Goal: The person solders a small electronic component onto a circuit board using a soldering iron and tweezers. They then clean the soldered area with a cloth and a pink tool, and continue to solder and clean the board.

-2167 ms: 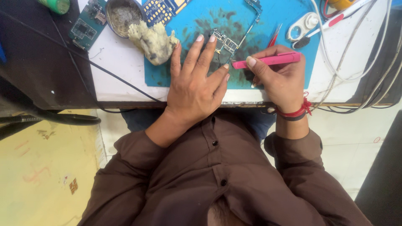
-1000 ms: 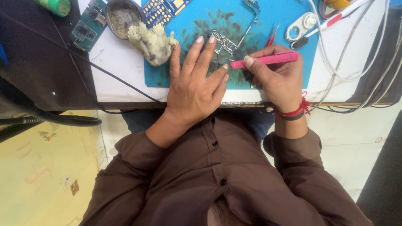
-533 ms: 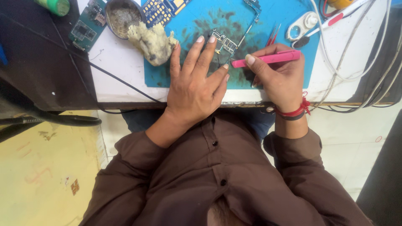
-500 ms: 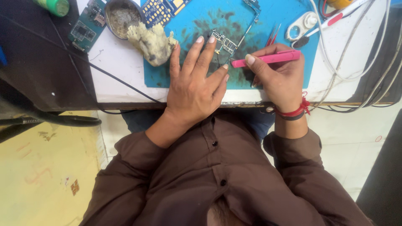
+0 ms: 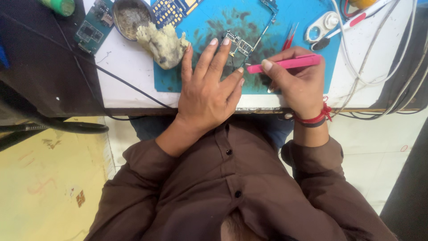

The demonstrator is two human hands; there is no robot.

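Observation:
My left hand [image 5: 208, 91] lies flat, fingers spread, on a stained blue work mat [image 5: 254, 27]. Its fingertips press on a small phone circuit board [image 5: 238, 44] near the mat's middle. My right hand [image 5: 296, 82] is closed around a pink tool [image 5: 285, 63] held level, its tip pointing left toward the board and close to my left index finger. A red thread band circles my right wrist.
A lump of yellowish putty [image 5: 162, 41] and a round metal dish [image 5: 130, 16] sit at the mat's left. Green circuit boards [image 5: 93, 27] lie further left. Red tweezers [image 5: 289, 38], a white loupe [image 5: 320, 27] and white cables [image 5: 379, 67] lie at the right. A black cable [image 5: 102, 73] crosses the table.

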